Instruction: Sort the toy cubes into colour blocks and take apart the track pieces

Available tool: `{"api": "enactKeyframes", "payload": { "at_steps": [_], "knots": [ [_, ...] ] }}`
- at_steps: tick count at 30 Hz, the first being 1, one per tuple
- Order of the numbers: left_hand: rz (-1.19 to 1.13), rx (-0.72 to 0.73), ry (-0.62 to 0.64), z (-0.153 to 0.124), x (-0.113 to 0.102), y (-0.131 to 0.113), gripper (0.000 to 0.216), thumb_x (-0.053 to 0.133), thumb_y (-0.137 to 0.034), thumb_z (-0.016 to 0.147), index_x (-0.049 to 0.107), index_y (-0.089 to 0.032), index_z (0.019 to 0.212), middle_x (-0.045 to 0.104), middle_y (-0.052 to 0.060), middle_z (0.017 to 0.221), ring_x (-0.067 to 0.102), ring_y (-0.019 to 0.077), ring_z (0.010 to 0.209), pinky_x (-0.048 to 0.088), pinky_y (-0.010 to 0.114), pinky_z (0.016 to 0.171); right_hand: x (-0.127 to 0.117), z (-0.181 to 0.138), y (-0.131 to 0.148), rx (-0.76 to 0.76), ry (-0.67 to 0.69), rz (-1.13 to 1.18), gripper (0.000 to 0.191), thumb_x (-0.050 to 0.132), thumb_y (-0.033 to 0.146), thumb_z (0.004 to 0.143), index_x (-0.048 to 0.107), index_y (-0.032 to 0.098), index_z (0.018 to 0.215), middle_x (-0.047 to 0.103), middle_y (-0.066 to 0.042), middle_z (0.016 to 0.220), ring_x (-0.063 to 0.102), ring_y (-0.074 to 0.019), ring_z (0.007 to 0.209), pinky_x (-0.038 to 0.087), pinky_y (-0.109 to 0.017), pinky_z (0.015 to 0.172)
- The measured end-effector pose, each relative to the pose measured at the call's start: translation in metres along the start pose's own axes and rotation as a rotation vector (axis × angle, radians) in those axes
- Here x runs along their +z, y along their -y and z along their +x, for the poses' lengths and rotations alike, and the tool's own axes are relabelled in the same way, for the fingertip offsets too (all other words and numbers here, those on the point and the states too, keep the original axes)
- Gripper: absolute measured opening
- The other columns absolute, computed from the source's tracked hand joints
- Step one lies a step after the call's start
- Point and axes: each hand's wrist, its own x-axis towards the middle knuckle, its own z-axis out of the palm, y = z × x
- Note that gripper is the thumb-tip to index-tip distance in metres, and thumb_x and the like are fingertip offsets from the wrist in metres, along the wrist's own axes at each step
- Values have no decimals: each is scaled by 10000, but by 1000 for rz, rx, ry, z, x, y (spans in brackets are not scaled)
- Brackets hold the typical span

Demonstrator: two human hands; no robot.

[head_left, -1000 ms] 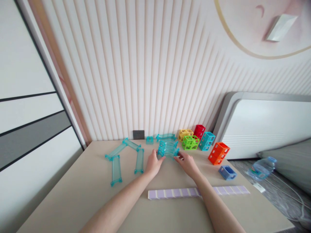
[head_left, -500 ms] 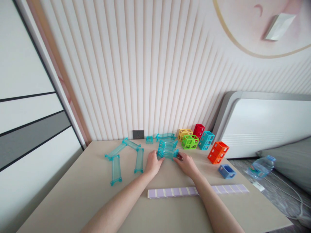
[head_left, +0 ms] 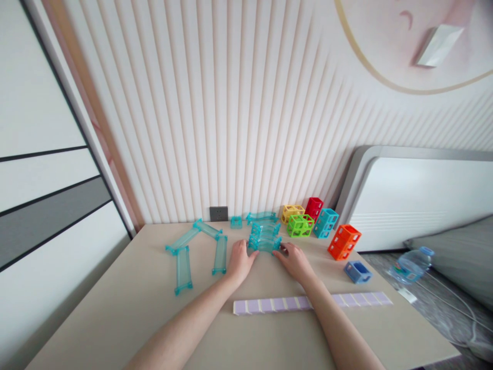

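Observation:
Several translucent teal curved track pieces (head_left: 265, 240) lie in close rows on the table, one in front of another. My left hand (head_left: 240, 261) is at their left end, thumb in front and fingers at the side, closed on the nearest piece. On the right end my right hand (head_left: 293, 260) does the same, its thumb at the front edge and fingers bent. The fingertips' exact contact is partly hidden. Just behind lies a wavy teal track piece (head_left: 261, 217), with a small teal square piece (head_left: 236, 222) to its left.
Straight teal tracks (head_left: 184, 267) form a bent line at left. Yellow (head_left: 292, 213), green (head_left: 300, 226), red (head_left: 314, 208), teal (head_left: 326, 223), orange (head_left: 344, 242) and blue (head_left: 358, 272) frame blocks stand at right. A purple segmented strip (head_left: 269, 306) lies in front, under my right forearm. A bottle (head_left: 412, 266) is beyond the table.
The view has shifted slightly. My right fingers sit a little looser at the right end of the curved track pieces. The pieces themselves look the same.

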Motion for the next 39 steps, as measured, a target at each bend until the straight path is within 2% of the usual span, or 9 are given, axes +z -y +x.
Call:
{"api": "enactKeyframes", "payload": {
  "at_steps": [17, 30, 35, 39],
  "knots": [
    [91, 38, 18, 1, 1, -3, 211, 785, -263, 775, 615, -185, 871, 689, 104, 920, 661, 308, 988, 515, 424, 889, -2, -3, -2, 12, 50, -68, 257, 588, 417, 904, 699, 190, 956, 726, -114, 945, 674, -289, 937, 494, -345, 822],
    [133, 88, 0, -2, 2, -2, 225, 762, -245, 795, 626, -171, 958, 705, 124, 993, 664, 313, 1060, 530, 437, 919, -4, -3, 1, 45, 95, -92, 307, 576, 424, 913, 703, 170, 1029, 729, -130, 1016, 664, -284, 1008, 474, -329, 872],
    [106, 141, -33, -11, -15, -8, 103, 637, -233, 884, 627, -191, 977, 709, 109, 967, 688, 304, 1017, 548, 464, 907, -4, -3, 1, 53, 105, -99, 338, 586, 404, 900, 713, 161, 1099, 736, -141, 1070, 671, -294, 1053, 488, -342, 899],
    [56, 227, -39, -26, -49, -24, 130, 497, -192, 954, 616, -205, 1004, 715, 94, 966, 708, 248, 956, 572, 395, 860, -11, -9, -1, 79, 96, -114, 374, 614, 347, 862, 715, 123, 1144, 722, -188, 1160, 676, -325, 1100, 496, -376, 942]
  ]
}}
